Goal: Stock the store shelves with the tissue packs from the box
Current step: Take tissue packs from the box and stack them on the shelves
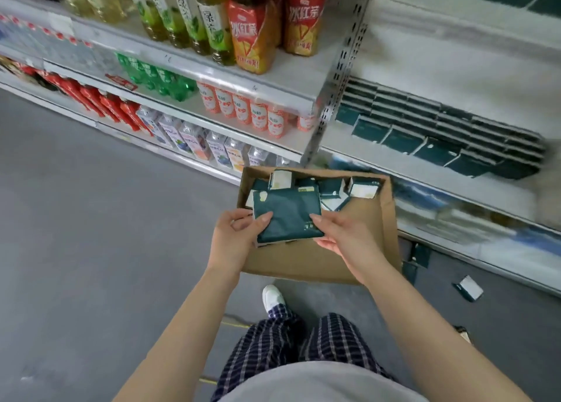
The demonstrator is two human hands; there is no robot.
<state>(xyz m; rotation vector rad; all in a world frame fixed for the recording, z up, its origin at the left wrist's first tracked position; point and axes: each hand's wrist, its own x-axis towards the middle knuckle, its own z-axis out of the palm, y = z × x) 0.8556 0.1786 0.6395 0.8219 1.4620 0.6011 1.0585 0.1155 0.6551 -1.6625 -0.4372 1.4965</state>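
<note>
A stack of dark green tissue packs (288,213) is held above the open cardboard box (373,219) on the floor. My left hand (239,238) grips its left edge, thumb on top. My right hand (340,234) grips its right edge, thumb on the top pack. More green and white packs (328,189) lie loose at the box's far end. Rows of the same packs (440,131) stand on the white shelf (455,171) to the right.
Drink bottles (243,28) fill the shelving unit on the left, behind a perforated metal upright (337,77). One tissue pack (469,288) lies on the grey floor right of the box, near the lowest shelf. My white shoe (273,297) stands just behind the box.
</note>
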